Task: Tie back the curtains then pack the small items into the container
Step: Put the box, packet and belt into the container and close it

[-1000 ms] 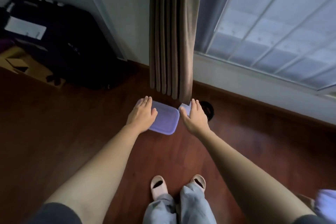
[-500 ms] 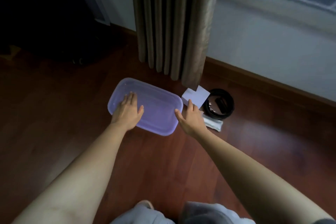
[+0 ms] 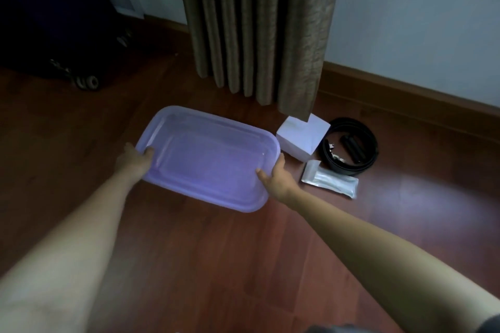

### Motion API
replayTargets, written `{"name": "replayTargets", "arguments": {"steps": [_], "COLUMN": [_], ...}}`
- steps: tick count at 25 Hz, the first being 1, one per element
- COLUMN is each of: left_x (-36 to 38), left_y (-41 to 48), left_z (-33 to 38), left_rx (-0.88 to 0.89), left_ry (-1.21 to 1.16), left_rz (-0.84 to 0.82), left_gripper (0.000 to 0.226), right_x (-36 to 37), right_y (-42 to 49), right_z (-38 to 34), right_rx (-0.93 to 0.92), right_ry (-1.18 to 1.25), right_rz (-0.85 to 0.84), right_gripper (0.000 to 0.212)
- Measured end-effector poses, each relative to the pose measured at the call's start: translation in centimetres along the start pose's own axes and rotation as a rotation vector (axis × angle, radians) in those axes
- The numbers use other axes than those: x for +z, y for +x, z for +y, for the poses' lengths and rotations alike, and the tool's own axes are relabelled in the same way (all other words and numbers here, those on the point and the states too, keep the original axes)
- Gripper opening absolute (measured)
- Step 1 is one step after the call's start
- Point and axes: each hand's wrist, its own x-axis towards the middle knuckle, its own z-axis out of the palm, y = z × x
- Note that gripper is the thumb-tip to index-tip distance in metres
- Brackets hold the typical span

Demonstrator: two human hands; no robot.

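Observation:
A pale purple plastic container with its lid on point(image 3: 208, 159) lies on the wooden floor below the brown curtain point(image 3: 257, 30). My left hand point(image 3: 134, 161) grips its left edge, thumb over the rim. My right hand point(image 3: 277, 177) grips its near right corner. Right of the container lie a small white box point(image 3: 301, 138), a coiled black belt point(image 3: 349, 144) and a flat silver packet point(image 3: 330, 180). The curtain hangs gathered in folds, and its hem hides the white box's top corner.
A dark wheeled suitcase point(image 3: 54, 21) stands at the back left against the wall. A wooden skirting board point(image 3: 405, 89) runs along the wall at the right. Bare floor point(image 3: 216, 265) stretches between me and the container.
The view has dropped closer to the floor. My left hand slid from the lid's top to its left edge, and my right hand closed on the right corner. Both now hold the container.

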Motion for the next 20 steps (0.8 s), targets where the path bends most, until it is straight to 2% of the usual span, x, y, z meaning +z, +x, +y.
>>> {"name": "replayTargets", "arguments": {"steps": [3,7,9,13,16,20], "left_x": [-3.4,-5.2,-2.8,4.9,11.3,16.8], "left_y": [-0.9,-4.0,-6.3,-12.5,-16.5,-19.6], "left_z": [-0.4,1.5,2.3,4.5,7.4,9.3], "left_rx": [0.053,0.2,0.261,0.41,0.565,0.7], "left_ry": [0.158,-0.01,-0.018,0.073,0.176,0.233], "left_rz": [-0.04,-0.429,-0.508,-0.649,-0.66,-0.659], "left_gripper": [0.064,0.049,0.047,0.057,0.039,0.04], "right_x": [-1.2,-4.1,-5.8,-9.7,-12.4,-14.3], "right_y": [-1.6,-6.1,-9.7,-16.9,-19.2,-19.8], "right_z": [0.8,4.4,7.7,16.3,22.6,28.8], "right_rx": [-0.057,-0.087,-0.028,0.152,0.23,0.234], "right_ry": [0.002,0.042,0.078,0.207,0.289,0.35], "right_rz": [-0.054,-0.015,0.022,0.15,0.276,0.391], "right_gripper": [0.083,0.081,0.079,0.075,0.069,0.065]}}
